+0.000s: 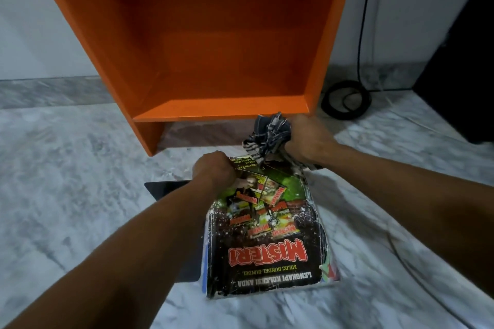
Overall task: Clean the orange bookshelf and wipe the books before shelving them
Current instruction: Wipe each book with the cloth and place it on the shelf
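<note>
Orange board forms the bookshelf point(203, 35), which stands on a grey marbled floor point(66, 181) against a pale wall point(40, 21). Its lower compartment faces the camera and has nothing in it, and a gap shows between the bottom shelf and the floor.

Just in front of the bookshelf a worn book point(267, 235) lies flat on top of a small pile point(204, 256). Its dark cover is up, with the red word "MISTERI" upside down to the viewer. The cover is scuffed white along the edges.

The left hand point(213, 171) grips the book's far edge near the left corner, its fingers curled over the cover. The right hand point(307, 139) is closed in a fist round a bunched dark checked cloth point(270, 133), which sticks out of the fist to the left. The cloth hangs at the book's far right corner, just below the front edge of the bottom shelf. Whether it touches the cover I cannot tell.

A flat dark slab point(165, 188) lies on the floor under the left forearm, beside the pile. A black cable point(346, 100) runs down the wall to the right of the bookshelf and ends in a coil on the floor.
</note>
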Action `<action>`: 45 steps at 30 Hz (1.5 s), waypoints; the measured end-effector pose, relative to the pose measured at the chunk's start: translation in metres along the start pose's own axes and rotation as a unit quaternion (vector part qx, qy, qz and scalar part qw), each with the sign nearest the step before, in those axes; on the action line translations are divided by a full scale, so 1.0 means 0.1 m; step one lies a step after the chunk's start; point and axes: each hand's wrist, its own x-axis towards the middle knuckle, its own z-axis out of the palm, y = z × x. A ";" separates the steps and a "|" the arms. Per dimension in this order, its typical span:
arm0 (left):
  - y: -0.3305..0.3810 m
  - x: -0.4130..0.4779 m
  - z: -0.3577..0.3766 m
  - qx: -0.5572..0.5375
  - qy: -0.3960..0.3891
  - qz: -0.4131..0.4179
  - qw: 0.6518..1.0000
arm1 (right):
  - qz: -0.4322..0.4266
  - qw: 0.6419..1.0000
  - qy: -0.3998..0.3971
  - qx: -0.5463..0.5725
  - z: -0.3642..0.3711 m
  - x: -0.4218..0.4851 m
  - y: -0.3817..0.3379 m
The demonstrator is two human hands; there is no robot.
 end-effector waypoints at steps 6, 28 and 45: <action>-0.03 -0.06 -0.14 -0.280 -0.074 -0.010 0.957 | 0.007 0.999 0.036 0.026 -0.02 -0.06 -0.02; 0.48 -0.17 -1.88 -0.690 -0.097 0.119 0.708 | -0.269 0.932 0.239 -0.043 -0.45 -0.17 -0.54; 0.28 -0.17 -1.96 -0.733 -0.124 0.175 0.646 | -0.279 0.930 0.233 0.051 -0.44 -0.20 -0.92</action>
